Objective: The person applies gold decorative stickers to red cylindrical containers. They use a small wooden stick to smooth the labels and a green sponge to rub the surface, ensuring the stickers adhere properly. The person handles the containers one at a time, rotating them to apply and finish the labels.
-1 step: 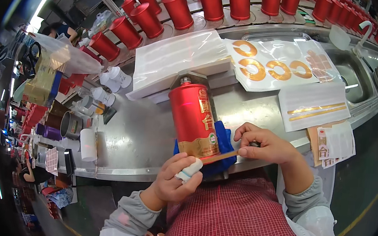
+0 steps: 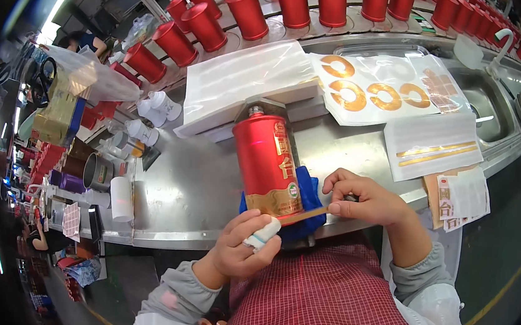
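In the head view, the red bottle [image 2: 261,156] is seen above the steel bench [image 2: 189,187], with its neck pointed away and its base turned toward the checked apron [image 2: 322,300]; blue cloth [image 2: 309,192] is bunched beside and below the base. A gold strip [image 2: 307,216] is stretched along the base edge, its free end pinched between thumb and forefinger of the right hand [image 2: 366,201]. The fingers of the left hand [image 2: 241,248] are curled around a white wad [image 2: 264,232], held against the base; the wad has been shifted very slightly rightward. The row of red bottles [image 2: 247,14] behind has been carried slightly right. Bottle and right hand are practically unmoved.
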Action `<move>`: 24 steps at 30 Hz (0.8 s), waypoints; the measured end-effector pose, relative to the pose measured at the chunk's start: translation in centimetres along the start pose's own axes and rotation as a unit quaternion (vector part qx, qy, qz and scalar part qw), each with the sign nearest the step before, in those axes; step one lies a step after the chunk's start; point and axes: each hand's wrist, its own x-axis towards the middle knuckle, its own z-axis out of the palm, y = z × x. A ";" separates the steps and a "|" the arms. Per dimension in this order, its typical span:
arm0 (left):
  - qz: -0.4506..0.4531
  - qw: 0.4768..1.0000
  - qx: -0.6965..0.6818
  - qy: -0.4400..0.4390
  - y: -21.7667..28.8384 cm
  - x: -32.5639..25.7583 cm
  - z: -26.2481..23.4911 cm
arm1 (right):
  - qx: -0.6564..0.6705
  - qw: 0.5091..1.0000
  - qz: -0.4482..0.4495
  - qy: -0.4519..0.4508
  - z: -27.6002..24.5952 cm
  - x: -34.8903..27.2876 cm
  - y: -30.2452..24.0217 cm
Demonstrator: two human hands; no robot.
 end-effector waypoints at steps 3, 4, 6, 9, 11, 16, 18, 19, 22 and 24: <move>0.030 0.999 0.028 -0.023 -0.2 0.6 0.3 | 0.001 1.000 0.010 0.008 0.1 0.0 0.0; 0.039 0.998 0.045 -0.029 -0.2 0.8 0.6 | -0.005 1.000 0.009 0.010 0.0 0.0 0.2; 0.029 0.995 0.068 -0.069 -0.1 1.4 0.7 | -0.007 1.000 0.013 0.010 0.0 0.1 0.1; -0.160 0.985 -0.066 -0.003 -0.3 0.6 1.7 | -0.001 1.000 0.022 0.010 0.1 0.0 -0.7; -0.176 0.975 -0.109 0.082 0.0 -1.2 2.6 | -0.003 1.000 0.020 0.000 0.1 0.2 -1.1; -0.185 0.973 -0.075 0.115 1.0 -2.8 2.5 | -0.023 0.999 0.035 0.006 -0.9 -0.5 -1.2; -0.126 0.987 -0.041 0.088 1.2 -2.9 2.0 | -0.011 0.999 0.043 0.016 -1.0 -0.9 -0.7; -0.112 0.990 -0.035 0.080 1.1 -2.7 1.8 | 0.001 0.999 0.048 0.021 -1.0 -1.1 -0.6; -0.066 0.996 -0.020 0.051 0.7 -1.9 1.1 | 0.017 0.999 0.039 0.033 -0.9 -1.4 -0.1; -0.044 0.998 -0.029 0.025 0.3 -1.1 0.6 | 0.018 0.999 0.034 0.036 -0.8 -1.5 0.2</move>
